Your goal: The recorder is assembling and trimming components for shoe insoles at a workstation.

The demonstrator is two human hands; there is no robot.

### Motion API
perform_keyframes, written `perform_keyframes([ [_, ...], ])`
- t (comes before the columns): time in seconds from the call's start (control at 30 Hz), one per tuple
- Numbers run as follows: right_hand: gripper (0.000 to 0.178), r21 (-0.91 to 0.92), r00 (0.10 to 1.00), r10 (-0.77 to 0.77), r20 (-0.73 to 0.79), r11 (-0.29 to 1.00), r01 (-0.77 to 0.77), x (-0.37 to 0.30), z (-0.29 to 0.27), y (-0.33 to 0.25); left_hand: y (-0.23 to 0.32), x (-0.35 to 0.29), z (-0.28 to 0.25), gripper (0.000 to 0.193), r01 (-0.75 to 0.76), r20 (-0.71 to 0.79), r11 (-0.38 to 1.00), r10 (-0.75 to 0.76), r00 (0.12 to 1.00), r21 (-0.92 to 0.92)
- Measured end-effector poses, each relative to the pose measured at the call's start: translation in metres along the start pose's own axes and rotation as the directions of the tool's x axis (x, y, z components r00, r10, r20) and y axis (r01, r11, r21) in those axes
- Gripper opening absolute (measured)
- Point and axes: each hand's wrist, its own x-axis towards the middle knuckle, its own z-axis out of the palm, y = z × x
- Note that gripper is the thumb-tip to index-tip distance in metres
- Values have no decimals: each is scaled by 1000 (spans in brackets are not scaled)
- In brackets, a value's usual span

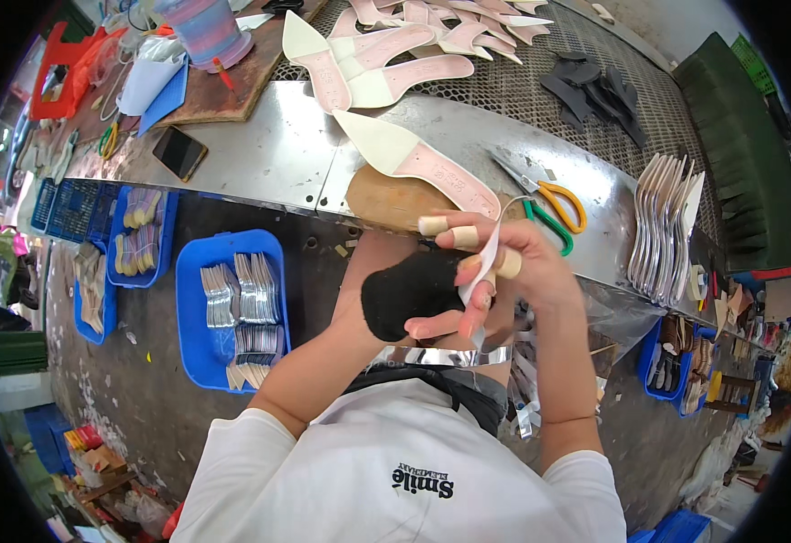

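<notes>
My left hand point(404, 294), in a black fingerless glove, has its fingers closed on a thin pale insole point(489, 251) seen nearly edge-on. My right hand point(540, 262), with cream finger cots on several fingers, pinches the same insole from the right side. Both hands are above my lap, by the front edge of the metal bench. Just beyond them, a white and pink pointed insole point(382, 143) lies partly over a brown board point(386, 195). Scissors point(554, 204) with orange and green handles rest right of it, blades pointing away.
Pointed insoles point(395, 77) are heaped on the mesh surface behind, beside black pieces point(594, 90). Silvery insoles point(658, 231) stand stacked at right. A phone point(178, 154) lies on the left of the bench. A blue bin point(191, 353) with bundled pieces sits below left.
</notes>
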Motion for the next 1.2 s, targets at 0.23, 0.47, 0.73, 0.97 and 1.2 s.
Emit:
perform_keyframes([
  [0.23, 20, 80, 957, 5, -290, 997, 19, -2, -6, 14, 38, -8, -6, 32, 215, -369, 394, 370, 852, 893],
  [0.47, 17, 20, 963, 162, -215, 987, -161, 23, 32, 39, 125, 11, -26, 14, -197, 229, -151, 851, 472, 969],
  [0.73, 13, 57, 895, 238, -378, 971, -234, -16, 73, 65, 292, -21, -15, 21, -238, -63, 150, 939, 338, 960],
  [0.97, 13, -638, 943, -168, -288, 768, -58, -59, 93, 34, 375, -82, -56, 14, -323, -307, 380, 917, 253, 867],
  [1.2, 21, -888, 989, -60, -132, 451, -91, -104, 26, 64, 183, -43, -36, 35, -175, -36, 250, 662, 748, 952],
])
